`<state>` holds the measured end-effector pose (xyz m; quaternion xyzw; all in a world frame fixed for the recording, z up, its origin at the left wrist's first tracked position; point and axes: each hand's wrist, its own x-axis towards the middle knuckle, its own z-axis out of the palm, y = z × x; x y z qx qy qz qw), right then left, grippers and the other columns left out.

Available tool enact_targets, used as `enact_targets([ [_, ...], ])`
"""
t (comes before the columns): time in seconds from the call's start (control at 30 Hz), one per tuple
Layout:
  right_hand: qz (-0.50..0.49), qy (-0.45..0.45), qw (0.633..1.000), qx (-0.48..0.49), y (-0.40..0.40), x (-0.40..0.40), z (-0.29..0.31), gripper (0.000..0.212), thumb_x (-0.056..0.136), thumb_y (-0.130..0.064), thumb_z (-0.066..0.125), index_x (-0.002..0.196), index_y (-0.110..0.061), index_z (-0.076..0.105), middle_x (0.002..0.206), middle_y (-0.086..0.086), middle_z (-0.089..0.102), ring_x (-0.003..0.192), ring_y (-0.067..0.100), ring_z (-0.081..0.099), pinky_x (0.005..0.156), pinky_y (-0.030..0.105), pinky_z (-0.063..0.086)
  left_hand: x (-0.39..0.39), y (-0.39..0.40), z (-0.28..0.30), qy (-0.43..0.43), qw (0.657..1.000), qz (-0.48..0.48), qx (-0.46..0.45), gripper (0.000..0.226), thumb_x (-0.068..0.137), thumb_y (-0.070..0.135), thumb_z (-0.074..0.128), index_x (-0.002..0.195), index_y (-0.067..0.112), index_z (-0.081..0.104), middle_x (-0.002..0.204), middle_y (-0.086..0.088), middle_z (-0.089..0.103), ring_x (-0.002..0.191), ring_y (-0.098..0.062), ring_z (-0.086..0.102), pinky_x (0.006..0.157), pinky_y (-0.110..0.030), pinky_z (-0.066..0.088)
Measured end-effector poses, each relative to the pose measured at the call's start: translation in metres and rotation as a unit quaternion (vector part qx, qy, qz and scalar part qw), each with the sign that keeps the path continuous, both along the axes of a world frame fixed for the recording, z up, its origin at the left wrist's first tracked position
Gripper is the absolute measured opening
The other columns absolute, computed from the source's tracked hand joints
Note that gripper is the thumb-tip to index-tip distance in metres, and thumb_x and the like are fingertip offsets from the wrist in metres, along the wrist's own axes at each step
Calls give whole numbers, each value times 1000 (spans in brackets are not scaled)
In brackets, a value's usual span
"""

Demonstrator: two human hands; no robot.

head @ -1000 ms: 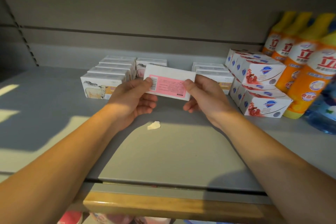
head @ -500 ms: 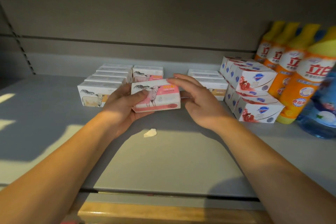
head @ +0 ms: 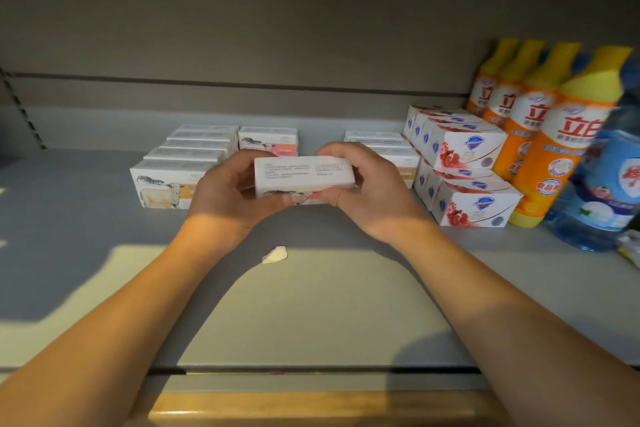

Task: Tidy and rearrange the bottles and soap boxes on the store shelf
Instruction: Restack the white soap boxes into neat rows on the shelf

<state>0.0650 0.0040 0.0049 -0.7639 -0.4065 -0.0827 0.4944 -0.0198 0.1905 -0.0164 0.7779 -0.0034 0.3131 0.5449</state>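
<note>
A white and pink soap box (head: 304, 175) is held just above the grey shelf (head: 311, 305), its printed top face up. My left hand (head: 228, 194) grips its left end and my right hand (head: 367, 191) grips its right end. Behind it stands another pink soap box (head: 268, 140). To the left is a row of sheep-print soap boxes (head: 180, 170). Behind my right hand another row of white boxes (head: 384, 146) is partly hidden. Red-and-white soap boxes (head: 464, 170) are stacked two high at the right, next to orange bottles (head: 540, 135).
A blue bottle (head: 602, 191) stands at the far right edge. A small white scrap (head: 274, 255) lies on the shelf below my hands. The shelf's wooden front edge (head: 311, 407) runs along the bottom. The grey back wall (head: 277, 45) closes the rear.
The box has been turned over in my hands, from its pink barcode face to its sheep front, then tipped so the top faces up, and moved forward toward the shelf.
</note>
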Motion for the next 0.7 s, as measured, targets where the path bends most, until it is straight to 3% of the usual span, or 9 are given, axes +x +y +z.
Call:
enact_targets([
  [0.1,-14,-39,999,-4,1,-2,3,48,73,-4,78,115,-23,64,109,-12,61,100,4,55,88,20,44,-3,0,2,-15,1000,21,12,48,62,10,88,98,34,67,100,11,74,96,-11,70,85,-32,55],
  [0.2,-25,-48,998,-34,-1,-1,3,47,76,-10,79,118,-22,64,112,-9,60,104,5,55,91,20,43,-5,1,3,-6,999,24,20,49,59,15,90,96,38,68,96,14,74,91,-7,71,79,-24,57],
  [0.37,-22,-73,987,-143,-3,-2,3,55,80,-34,78,131,-26,60,123,-9,59,111,5,50,90,8,33,-1,-2,-2,31,999,-16,15,43,65,3,85,89,36,71,89,13,75,82,-7,72,71,-18,56],
  [0.43,-28,-92,977,-190,0,-3,1,57,82,-35,76,135,-27,57,125,-6,60,112,9,51,88,14,34,0,-4,-4,42,998,-34,26,42,67,1,84,93,30,69,89,10,76,83,-8,72,73,-19,56],
  [0.57,-38,-73,975,-205,-7,3,0,54,83,-29,74,134,-27,57,124,-4,61,105,7,50,83,6,31,1,0,-6,59,996,-58,43,30,78,5,77,95,28,68,90,8,76,84,-8,71,78,-17,53],
  [0.7,-126,-68,964,-224,-28,24,2,52,87,-27,70,136,-26,55,134,1,56,124,23,46,99,28,34,2,7,-11,70,993,35,87,16,85,12,68,78,27,69,81,13,73,77,0,66,76,-9,46],
])
